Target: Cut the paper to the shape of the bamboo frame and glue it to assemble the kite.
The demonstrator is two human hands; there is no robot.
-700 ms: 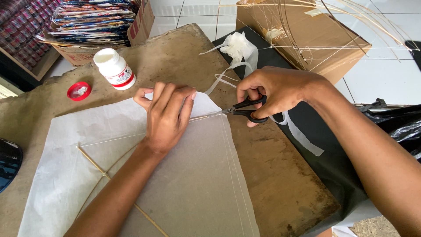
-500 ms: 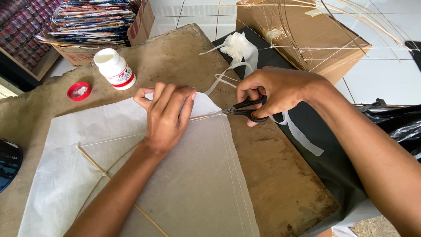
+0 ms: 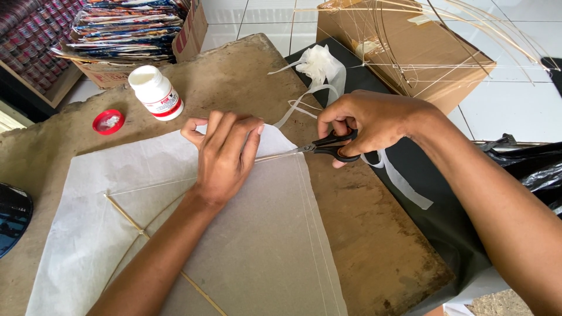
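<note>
A large sheet of thin white paper (image 3: 99, 193) lies on a brown board (image 3: 363, 234), with thin bamboo sticks (image 3: 126, 217) and string laid across it. My left hand (image 3: 223, 153) presses flat on the paper near its top corner. My right hand (image 3: 374, 123) grips black-handled scissors (image 3: 319, 148), whose blades point left and touch the paper's edge beside my left fingers. Strips of cut white paper (image 3: 398, 178) trail under and behind my right hand.
An open white glue bottle (image 3: 155, 92) and its red cap (image 3: 108, 122) stand at the board's upper left. A cardboard box (image 3: 410, 50) with thin bamboo strips lies far right. A box of stacked coloured packets (image 3: 126, 32) sits far left. A black plastic bag (image 3: 527, 169) lies at the right.
</note>
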